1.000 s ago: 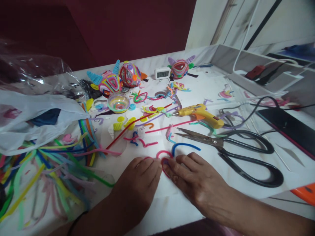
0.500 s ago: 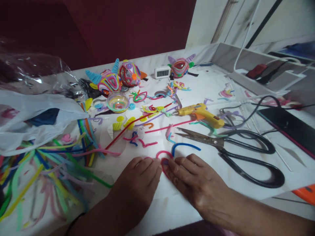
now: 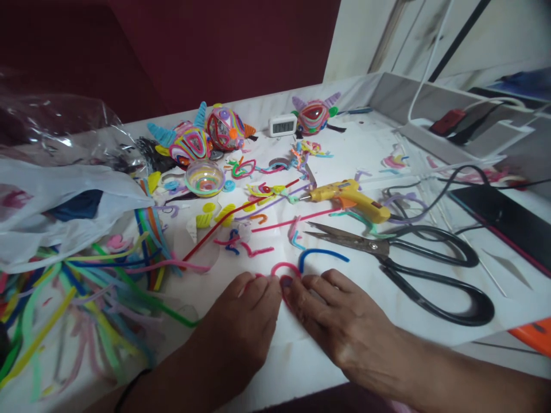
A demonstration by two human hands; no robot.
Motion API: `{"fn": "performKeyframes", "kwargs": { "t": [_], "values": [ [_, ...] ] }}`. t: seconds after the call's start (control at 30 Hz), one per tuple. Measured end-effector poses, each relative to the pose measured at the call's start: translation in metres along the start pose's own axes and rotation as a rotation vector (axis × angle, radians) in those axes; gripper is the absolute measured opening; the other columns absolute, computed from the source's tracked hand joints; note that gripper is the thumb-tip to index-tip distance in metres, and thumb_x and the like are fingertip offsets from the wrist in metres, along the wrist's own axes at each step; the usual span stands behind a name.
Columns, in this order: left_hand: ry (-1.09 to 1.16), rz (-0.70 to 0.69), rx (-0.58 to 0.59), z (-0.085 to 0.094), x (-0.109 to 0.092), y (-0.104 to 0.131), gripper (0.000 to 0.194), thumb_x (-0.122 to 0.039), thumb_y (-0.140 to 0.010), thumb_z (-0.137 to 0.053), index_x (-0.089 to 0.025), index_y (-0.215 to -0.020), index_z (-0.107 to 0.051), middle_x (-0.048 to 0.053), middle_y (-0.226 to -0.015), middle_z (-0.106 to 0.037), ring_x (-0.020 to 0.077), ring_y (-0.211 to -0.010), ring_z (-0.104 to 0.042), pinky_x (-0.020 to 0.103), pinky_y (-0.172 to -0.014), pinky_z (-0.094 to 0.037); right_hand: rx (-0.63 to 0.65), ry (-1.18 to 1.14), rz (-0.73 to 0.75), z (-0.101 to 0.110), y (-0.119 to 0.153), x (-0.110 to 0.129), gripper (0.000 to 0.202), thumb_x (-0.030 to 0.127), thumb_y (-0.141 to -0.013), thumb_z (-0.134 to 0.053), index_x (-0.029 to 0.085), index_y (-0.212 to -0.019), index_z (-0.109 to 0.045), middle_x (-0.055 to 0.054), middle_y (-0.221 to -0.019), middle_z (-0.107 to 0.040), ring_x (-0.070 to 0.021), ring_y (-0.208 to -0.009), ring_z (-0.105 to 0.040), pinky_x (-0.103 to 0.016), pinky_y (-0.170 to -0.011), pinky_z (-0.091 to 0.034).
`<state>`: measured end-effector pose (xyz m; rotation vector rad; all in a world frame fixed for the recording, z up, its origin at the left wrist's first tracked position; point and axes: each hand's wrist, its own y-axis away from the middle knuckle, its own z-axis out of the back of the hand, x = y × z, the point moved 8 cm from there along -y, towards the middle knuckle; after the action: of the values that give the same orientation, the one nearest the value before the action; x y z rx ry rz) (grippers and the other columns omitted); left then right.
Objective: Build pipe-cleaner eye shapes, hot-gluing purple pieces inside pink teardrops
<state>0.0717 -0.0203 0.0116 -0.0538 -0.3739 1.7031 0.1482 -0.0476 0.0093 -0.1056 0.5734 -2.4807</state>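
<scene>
At lower centre, the pink pipe cleaner arches upward between the left hand, fingers pinching it, and the right hand, fingers bunched around its purple middle.

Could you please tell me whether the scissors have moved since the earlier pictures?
No, the scissors lie just as before relative to the glue gun; only the whole view has shifted slightly.

More pink strip shows beside the left hand.
</scene>
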Motion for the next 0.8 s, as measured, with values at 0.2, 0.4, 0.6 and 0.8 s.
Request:
{"fn": "performKeyframes", "kwargs": {
  "t": [0.2, 0.4, 0.6, 0.8],
  "values": [
    [0.011, 0.005, -0.038, -0.003, 0.0, 0.001, 0.029, -0.007, -0.095, -0.04, -0.002, -0.113, -0.062, 0.016, -0.113, -0.065, 0.0261, -0.101, -0.058, 0.044, -0.091, -0.044, 0.023, -0.064, -0.028, 0.0, 0.005, -0.008, 0.03, 0.01, -0.095, -0.044, 0.004, -0.117, -0.062, -0.014, -0.104, -0.071, -0.0265, -0.096, -0.06, -0.041, -0.078, -0.045],
    [-0.036, 0.036, -0.082, -0.005, 0.001, 0.001, 0.025, -0.007, -0.095, -0.044, -0.004, -0.11, -0.063, 0.014, -0.109, -0.067, 0.0246, -0.098, -0.059, 0.044, -0.089, -0.047, -0.057, -0.215, -0.091, 0.015, 0.008, -0.019, 0.028, 0.013, -0.097, -0.044, 0.006, -0.117, -0.061, -0.014, -0.106, -0.071, -0.0237, -0.1, -0.062, -0.04, -0.083, -0.045],
    [-0.049, 0.021, -0.129, 0.0, 0.003, -0.001, 0.022, -0.006, -0.093, -0.046, -0.004, -0.106, -0.064, 0.013, -0.103, -0.069, 0.0234, -0.092, -0.061, 0.042, -0.085, -0.048, -0.124, -0.204, -0.172, 0.033, 0.017, -0.034, 0.016, 0.011, -0.094, -0.049, 0.012, -0.097, -0.065, -0.008, -0.088, -0.071, -0.0186, -0.083, -0.064, -0.036, -0.076, -0.043],
    [-0.05, 0.034, -0.186, 0.005, 0.006, 0.001, 0.021, -0.007, -0.094, -0.046, -0.006, -0.106, -0.063, 0.012, -0.104, -0.07, 0.0219, -0.095, -0.062, 0.04, -0.09, -0.046, -0.165, -0.103, -0.256, 0.049, 0.038, -0.052, 0.007, 0.011, -0.092, -0.054, 0.015, -0.089, -0.059, -0.007, -0.083, -0.067, -0.0184, -0.076, -0.062, -0.036, -0.071, -0.041]
  ]
}}
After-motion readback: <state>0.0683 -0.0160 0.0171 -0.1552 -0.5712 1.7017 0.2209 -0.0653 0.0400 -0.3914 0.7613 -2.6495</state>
